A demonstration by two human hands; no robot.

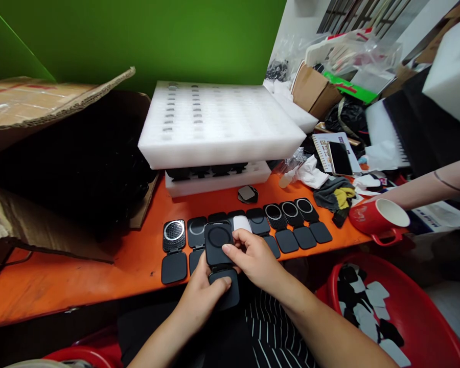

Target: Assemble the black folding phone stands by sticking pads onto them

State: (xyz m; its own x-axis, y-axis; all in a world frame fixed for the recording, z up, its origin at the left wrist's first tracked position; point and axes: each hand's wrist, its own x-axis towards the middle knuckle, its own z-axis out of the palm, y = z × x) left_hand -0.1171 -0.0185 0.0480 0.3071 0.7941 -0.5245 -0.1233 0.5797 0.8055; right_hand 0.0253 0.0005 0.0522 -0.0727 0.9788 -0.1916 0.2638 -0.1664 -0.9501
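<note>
One hinged pad (216,254) — matte black, rounded squares — grasped by left fingers (219,287) and right fingers (234,253).

The place seems to be a small workshop. The orange worktable (138,251) bears a row of many similar black folding pieces (257,221) and stacked white foam trays (222,120); beside these stands an open cardboard box (34,225), and a red basin (419,301) holds loose flat pieces (364,318).
</note>
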